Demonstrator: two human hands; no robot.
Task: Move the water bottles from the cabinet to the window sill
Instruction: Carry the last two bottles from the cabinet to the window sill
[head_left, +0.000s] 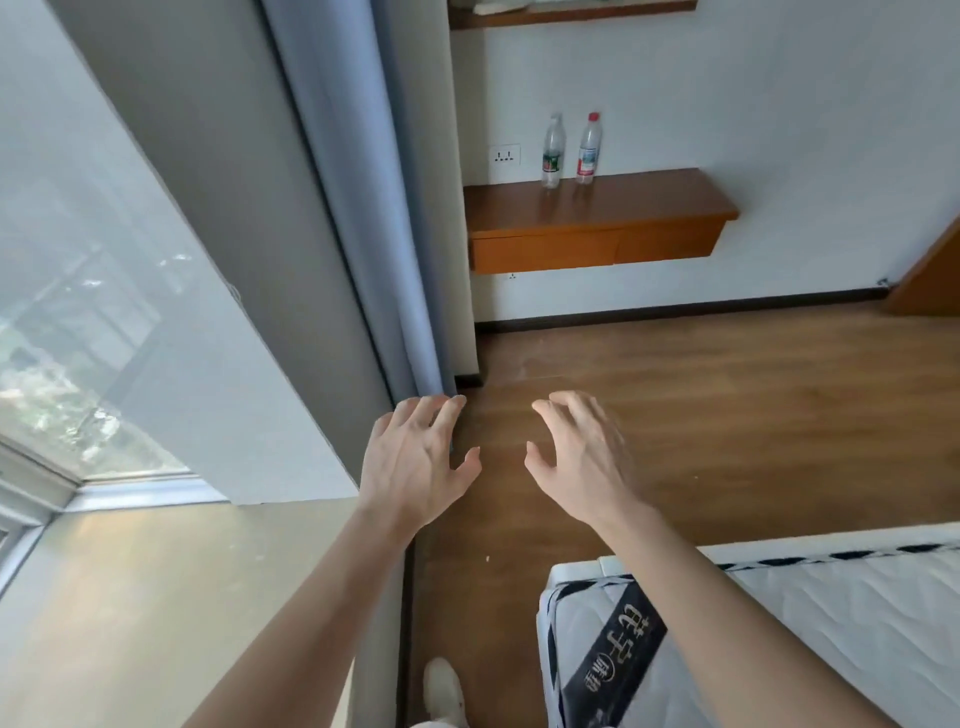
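So the two water bottles are both standing upright on top of the wooden cabinet (597, 223) that's hanging on the far wall. The green-label bottle (552, 150) is sitting on the left and the red-cap bottle (588, 148) just beside it on the right, not quite touching as far as I can tell. They're parked near the cabinet's left end, close to the wall, with a white wall socket (505, 155) showing just to their left. Neither bottle is on the window sill (156, 597), which is stretching out at lower left under the window glass (78, 312). Both hands are hovering well short of the cabinet and holding nothing. The left hand (415, 462) is reaching out palm down with fingers spread apart, fingertips right by the bottom of the grey-blue curtain (363, 208). The right hand (582, 457) is floating over the wood floor (727, 389), fingers loosely curved and apart. A mattress (831, 623) corner with a dark label is poking in at lower right, and a white shoe (444, 691) is peeking out at the bottom edge.
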